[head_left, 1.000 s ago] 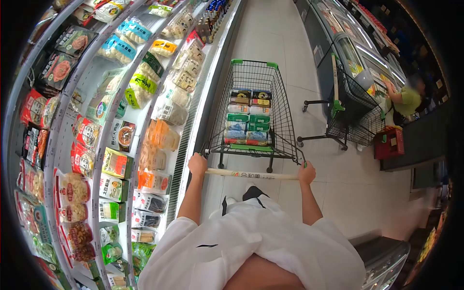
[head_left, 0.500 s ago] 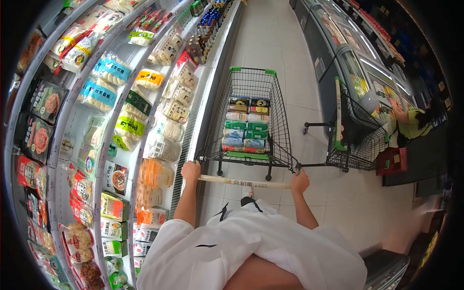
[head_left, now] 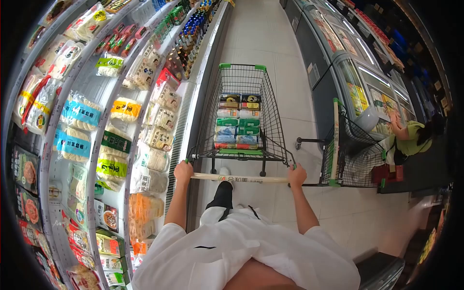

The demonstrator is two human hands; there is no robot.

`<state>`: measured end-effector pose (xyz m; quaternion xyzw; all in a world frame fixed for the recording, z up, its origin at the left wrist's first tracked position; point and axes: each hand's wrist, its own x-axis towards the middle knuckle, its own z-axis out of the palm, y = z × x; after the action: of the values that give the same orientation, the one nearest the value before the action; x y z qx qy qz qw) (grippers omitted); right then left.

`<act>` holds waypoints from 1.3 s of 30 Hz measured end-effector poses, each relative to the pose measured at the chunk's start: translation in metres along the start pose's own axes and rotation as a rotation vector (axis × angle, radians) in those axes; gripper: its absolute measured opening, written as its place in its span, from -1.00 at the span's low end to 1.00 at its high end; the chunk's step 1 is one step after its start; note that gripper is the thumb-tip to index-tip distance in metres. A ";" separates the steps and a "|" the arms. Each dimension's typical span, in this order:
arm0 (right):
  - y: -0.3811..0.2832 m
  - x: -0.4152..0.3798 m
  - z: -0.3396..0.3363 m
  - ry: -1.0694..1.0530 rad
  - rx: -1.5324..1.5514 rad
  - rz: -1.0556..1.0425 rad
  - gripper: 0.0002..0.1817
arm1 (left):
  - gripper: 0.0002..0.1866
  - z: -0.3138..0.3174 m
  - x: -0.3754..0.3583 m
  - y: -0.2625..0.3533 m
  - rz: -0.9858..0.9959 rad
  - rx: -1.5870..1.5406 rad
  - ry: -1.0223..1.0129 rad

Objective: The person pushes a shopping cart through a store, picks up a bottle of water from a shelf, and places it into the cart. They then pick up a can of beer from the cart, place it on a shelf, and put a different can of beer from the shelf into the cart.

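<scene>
Both my hands grip the pale handle (head_left: pixel 227 179) of a shopping cart (head_left: pixel 274 106), a black wire basket with green corner pieces. My left hand (head_left: pixel 183 172) is wrapped round the handle's left end, and my right hand (head_left: pixel 297 175) round its right end. Inside the cart, toward its left side, lie several packs of cans (head_left: pixel 237 123) in rows: dark and gold ones at the far end, white and green ones in the middle, blue and red ones nearest me. One of my feet shows just beyond the handle.
Refrigerated shelves (head_left: pixel 130 77) with bagged noodles and bottles run close along my left. A second cart (head_left: pixel 357 150) stands at my right, near a person in a green top (head_left: pixel 416 137). Chest freezers (head_left: pixel 355 82) line the right side. Tiled floor (head_left: pixel 263 34) stretches ahead between them.
The shelf goods have slid back toward me as I and the cart move forward. My leg has swung out under the handle. Both hands keep their hold.
</scene>
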<state>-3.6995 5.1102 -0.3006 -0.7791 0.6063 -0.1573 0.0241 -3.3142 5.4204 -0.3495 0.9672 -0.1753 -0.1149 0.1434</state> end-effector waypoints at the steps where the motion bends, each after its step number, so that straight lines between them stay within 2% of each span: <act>1: 0.000 0.015 0.004 -0.010 0.039 -0.027 -0.73 | -0.68 -0.007 0.010 0.012 0.013 -0.007 -0.010; 3: -0.009 0.048 0.013 -0.005 0.032 -0.030 -0.73 | -0.78 -0.057 0.022 0.049 0.331 -0.371 0.433; 5: -0.020 0.086 0.018 0.002 0.020 -0.037 -0.73 | -0.85 -0.167 0.032 0.124 0.333 -0.942 0.399; 6: -0.022 0.102 0.021 0.029 0.034 -0.046 -0.72 | -0.84 -0.230 0.025 0.159 0.409 -1.067 0.454; 8: -0.018 0.132 0.026 0.057 0.030 -0.051 -0.72 | -0.74 -0.317 0.010 0.191 0.750 -1.055 0.863; 9: -0.023 0.149 0.035 0.066 0.022 -0.055 -0.72 | -0.66 -0.357 0.009 0.218 1.031 -1.449 1.066; 10: -0.029 0.167 0.041 0.075 0.019 -0.058 -0.72 | -0.58 -0.385 -0.001 0.230 1.189 -1.578 1.202; 11: -0.038 0.185 0.043 0.079 0.011 -0.054 -0.72 | -0.48 -0.408 0.007 0.250 1.536 -1.770 1.616; 13: -0.049 0.215 0.042 -0.027 -0.003 -0.024 -0.71 | -0.56 -0.451 -0.006 0.267 1.590 -1.607 1.588; 14: -0.053 0.228 0.045 -0.023 -0.012 -0.023 -0.71 | -0.56 -0.462 -0.002 0.277 1.581 -1.618 1.591; 16: -0.061 0.252 0.057 0.023 -0.013 0.003 -0.69 | -0.60 -0.476 0.010 0.295 1.686 -1.762 1.721; 20: -0.086 0.305 0.066 0.025 -0.048 0.019 -0.66 | -0.61 -0.480 0.055 0.339 1.692 -1.842 1.676; 23: -0.111 0.343 0.057 -0.054 -0.030 0.031 -0.64 | -0.62 -0.480 0.091 0.369 1.676 -1.795 1.745; 26: -0.129 0.386 0.068 -0.031 0.011 0.010 -0.63 | -0.63 -0.475 0.137 0.405 1.677 -1.725 1.789; 28: -0.134 0.413 0.081 -0.056 0.027 -0.008 -0.65 | -0.66 -0.463 0.176 0.431 1.718 -1.537 1.794; 29: -0.130 0.418 0.082 -0.073 0.040 -0.016 -0.65 | -0.35 -0.445 0.198 0.449 1.936 -1.649 1.484; 30: -0.136 0.436 0.084 -0.074 0.007 -0.011 -0.66 | -0.46 -0.405 0.228 0.443 1.540 -1.392 1.687; 31: -0.148 0.456 0.090 -0.076 -0.014 -0.007 -0.67 | -0.44 -0.394 0.268 0.469 1.516 -1.296 1.354; 32: -0.158 0.468 0.093 -0.053 0.004 -0.032 -0.67 | -0.58 -0.363 0.310 0.464 1.251 -1.139 0.950; 34: -0.177 0.490 0.098 -0.064 0.055 -0.066 -0.66 | -0.60 -0.278 0.400 0.468 0.716 -0.836 0.517; 35: -0.183 0.503 0.096 -0.072 0.031 -0.041 -0.65 | -0.61 -0.231 0.442 0.460 0.573 -0.627 0.449; 37: -0.196 0.534 0.102 -0.091 0.009 -0.032 -0.64 | -0.54 -0.165 0.494 0.427 0.412 -0.149 0.320; 38: -0.199 0.547 0.103 -0.104 0.008 -0.024 -0.64 | -0.54 -0.132 0.509 0.411 0.389 -0.140 0.317; 39: -0.205 0.567 0.104 -0.107 0.010 -0.022 -0.64 | -0.48 -0.103 0.525 0.399 0.222 -0.062 0.254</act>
<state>-3.3570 4.6086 -0.2304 -0.7930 0.5947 -0.1185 0.0585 -2.9293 4.8911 -0.2173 0.9438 -0.2578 0.0196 0.2059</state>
